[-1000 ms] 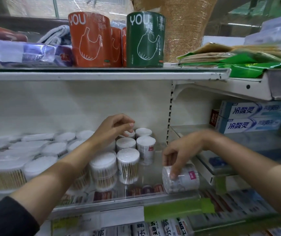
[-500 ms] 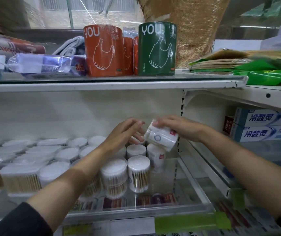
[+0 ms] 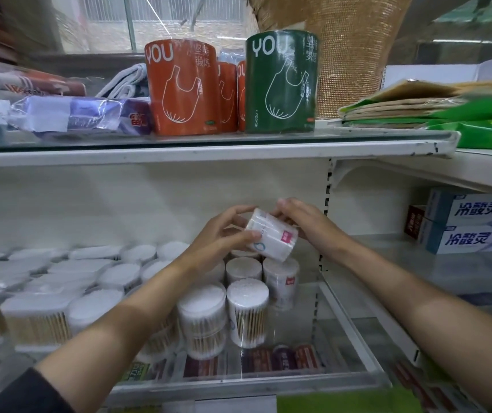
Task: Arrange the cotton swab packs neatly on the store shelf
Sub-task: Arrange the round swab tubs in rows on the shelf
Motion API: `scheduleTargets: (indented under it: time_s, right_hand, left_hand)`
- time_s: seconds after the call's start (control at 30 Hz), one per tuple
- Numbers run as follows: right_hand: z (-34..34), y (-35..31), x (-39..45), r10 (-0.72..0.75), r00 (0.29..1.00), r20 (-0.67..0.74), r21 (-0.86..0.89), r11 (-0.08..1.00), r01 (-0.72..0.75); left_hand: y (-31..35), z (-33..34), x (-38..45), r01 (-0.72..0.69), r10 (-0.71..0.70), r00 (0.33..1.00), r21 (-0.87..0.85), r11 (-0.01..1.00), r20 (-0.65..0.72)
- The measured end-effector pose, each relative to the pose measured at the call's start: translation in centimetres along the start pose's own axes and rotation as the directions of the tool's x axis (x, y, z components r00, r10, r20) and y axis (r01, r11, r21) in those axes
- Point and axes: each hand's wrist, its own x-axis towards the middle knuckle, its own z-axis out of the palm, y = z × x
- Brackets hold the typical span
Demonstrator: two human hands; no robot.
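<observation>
Tilting over the back of the shelf, a cotton swab pack point(image 3: 271, 238) sits between both hands, its white lid end pointing up and left, its pink sticker facing right. The left hand point(image 3: 222, 234) curls round the lid end from the left, fingers above and thumb below. The right hand point(image 3: 304, 222) grasps the other end, fingers curved over the top. Both hold the pack clear of the row, just above the rearmost standing packs point(image 3: 244, 269).

Below it the other packs stand upright with lids up, in ranks running from the back wall towards the front lip. The right-hand column ends with a tall pack point(image 3: 247, 311) nearest the front; beside it on the left stands a stacked pair point(image 3: 203, 320). To the right of that column the glass shelf point(image 3: 328, 338) lies bare up to the side rail, and a bare strip runs along the front edge too. Further left, packs crowd the shelf, blurred towards the frame's edge.

A slotted upright point(image 3: 328, 204) marks the bay's right boundary, close behind the right wrist. Past it, toothpaste boxes point(image 3: 471, 222) lie stacked on the neighbouring shelf. Overhead, the upper shelf's white edge point(image 3: 209, 153) hangs well above the hands, carrying orange rolls point(image 3: 182, 87) and a green roll point(image 3: 280, 81).
</observation>
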Motion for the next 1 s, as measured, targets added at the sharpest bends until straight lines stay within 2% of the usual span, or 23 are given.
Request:
scheduleTargets:
  time_s: [0.13,0.3,0.6,0.73,1.0]
  right_hand:
    - [-0.24,0.45,0.29,0.044,0.999,-0.004,0.003,0.999,-0.044]
    - [0.08,0.35,0.11,0.051,0.998,0.027,0.005,0.999,-0.051]
    - [0.01,0.42,0.06,0.055,0.999,-0.003,0.063,0.997,-0.054]
    - [0.05,0.31,-0.03,0.018,0.998,-0.066,0.111,0.994,-0.011]
    - [0.14,0.14,-0.23,-0.053,0.994,-0.093,0.100,0.993,0.062]
  left_hand:
    - [-0.30,-0.59,0.16,-0.003,-0.001,0.995,-0.041,0.999,-0.099]
    - [-0.38,-0.56,0.14,-0.024,0.013,0.992,-0.083,0.996,-0.127]
    - [-0.41,-0.67,0.06,-0.007,0.005,0.994,-0.018,1.000,-0.108]
    - [-0.34,-0.51,-0.02,0.033,-0.033,0.998,0.006,0.999,-0.056]
    - [-0.01,-0.38,-0.13,0.064,-0.062,0.998,-0.067,0.996,0.030]
